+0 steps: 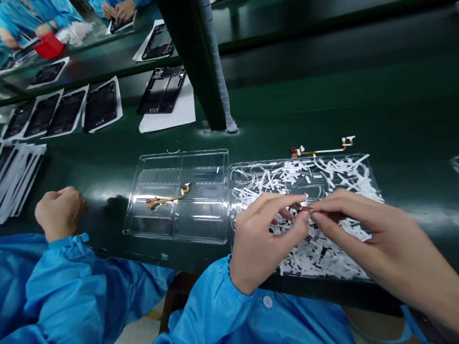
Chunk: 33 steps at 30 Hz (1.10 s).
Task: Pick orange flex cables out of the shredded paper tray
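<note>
Left hand (pixel 261 236), right hand (pixel 371 225): both pinching one small strip (pixel 306 208)
You hold it over the clear tray (pixel 310 189), likely containing white scraps (pixel 308 258); another strip (pixel 324 151) lies at its one o'clock.

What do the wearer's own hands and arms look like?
Left hand and right hand: ungloved, no rings visible. Left sleeve: shiny blue fabric, gathered at the wrist. Right forearm: bare where visible, loose blue fabric beside it.

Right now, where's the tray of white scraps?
Head view, right of centre: scrap tray, below left hand and right hand, right of the divided clear tray.
</note>
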Each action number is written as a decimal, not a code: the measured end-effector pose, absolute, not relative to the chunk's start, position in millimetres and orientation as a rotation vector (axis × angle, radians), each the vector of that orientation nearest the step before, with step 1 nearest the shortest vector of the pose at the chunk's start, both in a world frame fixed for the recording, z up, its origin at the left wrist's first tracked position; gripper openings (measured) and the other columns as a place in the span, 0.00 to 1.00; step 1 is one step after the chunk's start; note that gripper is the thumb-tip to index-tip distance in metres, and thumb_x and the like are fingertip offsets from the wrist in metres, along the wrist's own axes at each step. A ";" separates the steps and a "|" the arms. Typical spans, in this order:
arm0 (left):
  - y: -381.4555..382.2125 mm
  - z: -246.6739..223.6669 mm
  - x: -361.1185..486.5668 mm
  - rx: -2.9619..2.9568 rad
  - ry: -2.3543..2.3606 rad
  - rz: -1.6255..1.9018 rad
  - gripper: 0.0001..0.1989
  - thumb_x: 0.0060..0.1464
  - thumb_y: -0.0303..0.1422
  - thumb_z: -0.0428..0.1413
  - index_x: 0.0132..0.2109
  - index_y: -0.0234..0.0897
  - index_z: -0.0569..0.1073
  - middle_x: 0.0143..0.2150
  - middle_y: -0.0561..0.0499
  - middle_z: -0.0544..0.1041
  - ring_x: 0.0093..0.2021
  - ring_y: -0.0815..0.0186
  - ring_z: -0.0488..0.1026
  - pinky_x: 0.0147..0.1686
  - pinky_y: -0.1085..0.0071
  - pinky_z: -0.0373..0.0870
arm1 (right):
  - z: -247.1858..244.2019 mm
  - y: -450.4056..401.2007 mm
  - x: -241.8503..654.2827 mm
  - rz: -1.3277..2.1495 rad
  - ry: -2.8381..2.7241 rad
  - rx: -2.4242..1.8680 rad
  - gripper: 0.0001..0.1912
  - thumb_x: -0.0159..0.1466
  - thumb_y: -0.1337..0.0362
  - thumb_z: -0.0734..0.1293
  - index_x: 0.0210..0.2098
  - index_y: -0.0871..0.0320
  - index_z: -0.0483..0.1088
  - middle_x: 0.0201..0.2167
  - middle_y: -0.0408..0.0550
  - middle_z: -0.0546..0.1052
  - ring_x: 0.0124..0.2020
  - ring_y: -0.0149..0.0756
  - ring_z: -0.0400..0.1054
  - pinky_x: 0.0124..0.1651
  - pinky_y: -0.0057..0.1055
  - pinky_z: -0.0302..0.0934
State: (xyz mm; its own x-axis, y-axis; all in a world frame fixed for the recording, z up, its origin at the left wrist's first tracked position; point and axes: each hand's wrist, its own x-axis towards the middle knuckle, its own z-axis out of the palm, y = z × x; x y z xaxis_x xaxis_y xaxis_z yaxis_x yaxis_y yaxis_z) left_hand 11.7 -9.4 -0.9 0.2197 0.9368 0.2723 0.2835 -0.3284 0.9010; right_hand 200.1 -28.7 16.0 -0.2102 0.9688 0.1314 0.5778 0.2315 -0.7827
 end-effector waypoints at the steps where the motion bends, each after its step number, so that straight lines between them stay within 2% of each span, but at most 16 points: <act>1: -8.7 -0.1 12.8 1.730 1.131 1.137 0.07 0.63 0.29 0.60 0.47 0.38 0.80 0.41 0.49 0.81 0.37 0.69 0.77 0.33 0.72 0.74 | 15.4 -28.1 199.8 0.825 -1.866 -1.422 0.09 0.72 0.58 0.66 0.48 0.46 0.77 0.38 0.42 0.80 0.36 0.31 0.75 0.33 0.25 0.69; 4: -5.0 -1.3 11.0 1.634 1.124 1.109 0.05 0.63 0.29 0.60 0.44 0.38 0.81 0.41 0.49 0.82 0.37 0.68 0.77 0.34 0.72 0.76 | 11.7 -24.4 203.2 0.947 -1.768 -1.466 0.09 0.69 0.55 0.69 0.46 0.47 0.79 0.39 0.43 0.81 0.37 0.33 0.76 0.35 0.26 0.70; 9: -2.1 -3.2 0.9 1.555 1.052 1.107 0.13 0.66 0.32 0.58 0.56 0.40 0.76 0.47 0.47 0.81 0.38 0.69 0.79 0.35 0.73 0.79 | 8.3 -18.2 211.5 1.207 -1.489 -1.564 0.12 0.63 0.50 0.74 0.40 0.49 0.81 0.33 0.44 0.82 0.32 0.34 0.76 0.33 0.27 0.70; 13: -4.7 -0.9 2.5 2.152 1.192 1.340 0.09 0.62 0.30 0.63 0.49 0.38 0.78 0.42 0.49 0.81 0.40 0.66 0.79 0.38 0.69 0.79 | 13.2 -17.2 211.2 1.286 -1.380 -1.534 0.10 0.62 0.51 0.75 0.38 0.49 0.82 0.28 0.43 0.80 0.29 0.33 0.73 0.30 0.26 0.69; 16: -7.2 2.8 7.5 2.498 1.201 1.260 0.08 0.59 0.29 0.65 0.46 0.36 0.78 0.39 0.51 0.82 0.37 0.65 0.79 0.37 0.67 0.77 | 19.2 -17.2 206.7 1.346 -1.360 -1.465 0.09 0.63 0.54 0.74 0.40 0.50 0.82 0.28 0.43 0.79 0.29 0.32 0.73 0.31 0.27 0.69; 19: -9.0 8.1 9.0 2.543 1.227 1.203 0.07 0.59 0.27 0.64 0.45 0.36 0.78 0.38 0.51 0.82 0.37 0.64 0.80 0.36 0.66 0.76 | 23.2 -18.5 200.0 1.360 -1.324 -1.393 0.08 0.64 0.57 0.74 0.39 0.53 0.81 0.29 0.44 0.80 0.29 0.31 0.73 0.34 0.28 0.70; 23: -5.2 7.4 5.6 2.614 1.226 1.175 0.08 0.58 0.24 0.64 0.45 0.34 0.78 0.39 0.48 0.82 0.38 0.61 0.81 0.38 0.66 0.76 | 18.1 -18.2 195.0 1.412 -1.284 -1.307 0.12 0.66 0.55 0.72 0.41 0.56 0.81 0.31 0.46 0.80 0.30 0.31 0.72 0.33 0.30 0.69; 33: -0.9 0.5 5.5 2.665 1.238 1.181 0.05 0.60 0.26 0.64 0.44 0.33 0.77 0.40 0.48 0.82 0.36 0.64 0.80 0.34 0.69 0.74 | 16.3 -17.3 189.5 1.449 -1.223 -1.314 0.12 0.64 0.55 0.73 0.40 0.57 0.80 0.30 0.43 0.79 0.29 0.29 0.70 0.34 0.29 0.66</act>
